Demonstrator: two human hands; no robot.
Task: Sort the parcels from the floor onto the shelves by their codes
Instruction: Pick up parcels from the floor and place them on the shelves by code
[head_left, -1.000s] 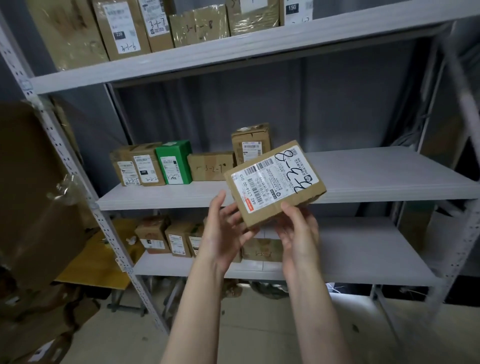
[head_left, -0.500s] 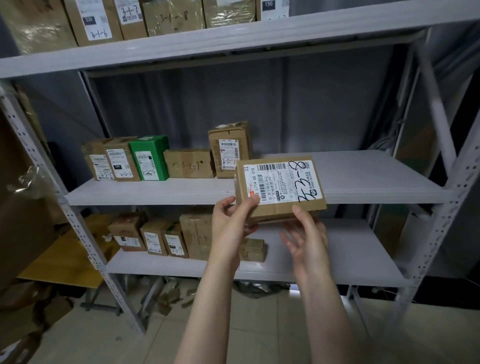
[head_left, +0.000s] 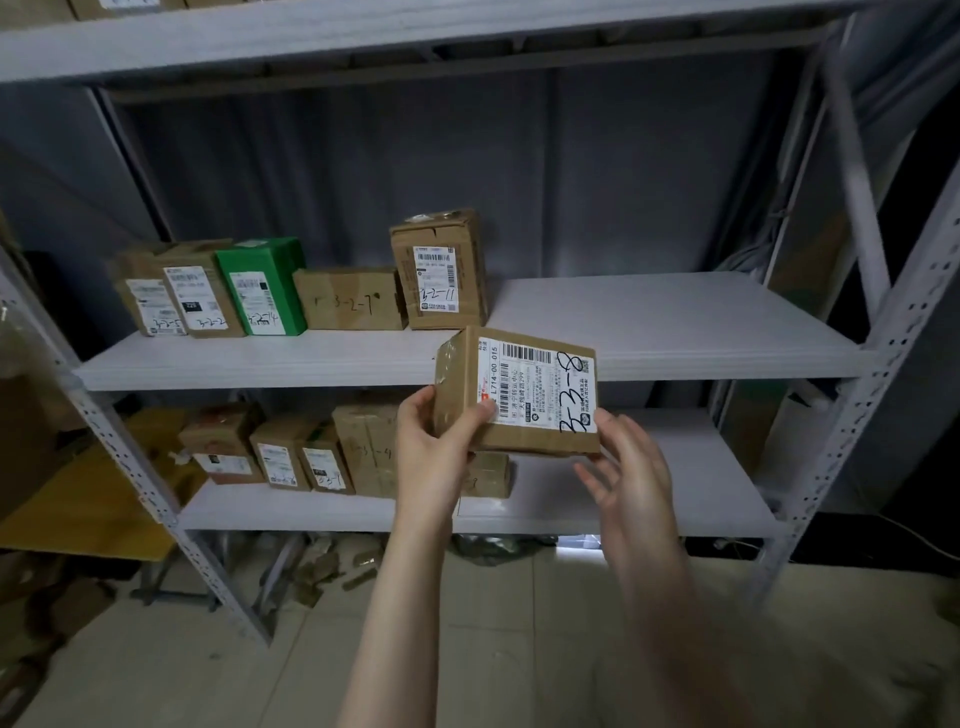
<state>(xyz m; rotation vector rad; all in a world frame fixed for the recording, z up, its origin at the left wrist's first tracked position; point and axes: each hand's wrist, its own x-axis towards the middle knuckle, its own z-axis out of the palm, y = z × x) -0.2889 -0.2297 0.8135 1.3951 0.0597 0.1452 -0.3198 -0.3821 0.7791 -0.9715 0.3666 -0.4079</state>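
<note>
Facing grey shelves (head_left: 649, 322) already lined with coded boxes (head_left: 348, 299), grips parcel (head_left: 530, 395) marked 3-3-8 by its left end in left hand (head_left: 436, 447), right hand (head_left: 634, 467) open just beside, near lower shelf (head_left: 685, 483), not yet placed.

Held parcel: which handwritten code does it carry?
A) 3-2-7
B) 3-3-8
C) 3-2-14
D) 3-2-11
B: the held parcel, gripped at its left end by the left hand, bears 3-3-8 in black marker along its right edge.

Grey shelves (head_left: 649, 322) with rows of labelled parcels (head_left: 348, 299)
</note>
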